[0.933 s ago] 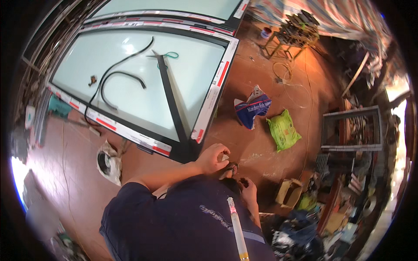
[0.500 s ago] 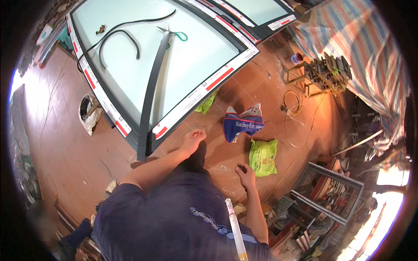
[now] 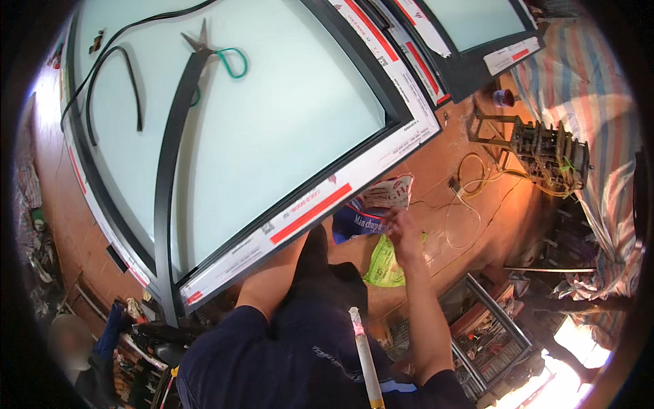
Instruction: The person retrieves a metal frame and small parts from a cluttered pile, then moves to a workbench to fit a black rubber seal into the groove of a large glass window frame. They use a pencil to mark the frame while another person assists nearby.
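Observation:
In front of me lies a large glazed panel (image 3: 320,211), a dark frame with white-and-red protective film around pale glass. My left forearm (image 3: 272,286) reaches beneath its near edge, which hides the left hand. My right hand (image 3: 407,242) is raised beside the panel's near right side, fingers loosely apart, with nothing visible in it. Behind it, lower down, are a blue-and-white plastic bag (image 3: 357,223) and a bright green bag (image 3: 383,267). On the glass rest a long dark flat strip (image 3: 167,170), scissors (image 3: 218,56) with green handles, and thin black rubber strips (image 3: 133,92).
A second framed panel (image 3: 477,27) adjoins at the far right. Beyond the tiled floor stand a stool (image 3: 494,126) stacked with metal pieces and coiled yellow hose (image 3: 470,167). A rectangular frame (image 3: 490,313) lies at right. A person (image 3: 71,347) is at lower left. A cigarette (image 3: 368,365) juts up before me.
The view has come closer to the panel. My left hand has passed out of sight under its near edge. My right hand has moved up and forward, before the bags.

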The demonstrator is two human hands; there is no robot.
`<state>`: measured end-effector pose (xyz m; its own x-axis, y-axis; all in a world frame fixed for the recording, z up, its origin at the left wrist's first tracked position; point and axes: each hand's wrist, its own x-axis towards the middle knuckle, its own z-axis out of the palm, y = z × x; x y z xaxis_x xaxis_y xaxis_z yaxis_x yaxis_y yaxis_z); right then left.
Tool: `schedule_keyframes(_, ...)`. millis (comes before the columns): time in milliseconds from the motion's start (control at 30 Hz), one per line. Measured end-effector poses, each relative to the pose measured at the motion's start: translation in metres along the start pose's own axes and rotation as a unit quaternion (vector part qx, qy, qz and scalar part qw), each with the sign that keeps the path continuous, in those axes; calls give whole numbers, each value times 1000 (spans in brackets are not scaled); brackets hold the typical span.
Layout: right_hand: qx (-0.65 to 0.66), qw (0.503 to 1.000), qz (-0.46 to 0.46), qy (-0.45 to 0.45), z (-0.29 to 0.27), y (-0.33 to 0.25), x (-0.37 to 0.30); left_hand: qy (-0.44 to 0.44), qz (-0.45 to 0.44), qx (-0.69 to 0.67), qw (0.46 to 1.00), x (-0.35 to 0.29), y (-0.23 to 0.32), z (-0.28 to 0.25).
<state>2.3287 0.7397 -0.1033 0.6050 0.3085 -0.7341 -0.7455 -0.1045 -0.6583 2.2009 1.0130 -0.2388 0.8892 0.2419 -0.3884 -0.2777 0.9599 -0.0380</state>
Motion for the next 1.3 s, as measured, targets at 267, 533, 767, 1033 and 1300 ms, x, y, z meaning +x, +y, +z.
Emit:
schedule_keyframes(267, 302, 952, 30, -44, 59, -90, 135, 176, 28, 60, 982, 8, 7, -1)
schedule_keyframes(533, 336, 934, -2, -120, 53, -76, 170, 255, 46, 85, 962, 0, 13, 1)
schedule_keyframes(767, 445, 880, 33, -165, 53, -68, 170, 277, 55, 94, 955, -4, 17, 3)
schedule_keyframes(1033, 466, 864, 41, -189, 48, -62, 173, 295, 63, 95, 949, -7, 18, 0)
schedule_keyframes(1300, 438, 884, 50, -158, 51, -60, 170, 302, 59, 106, 945, -5, 18, 5)
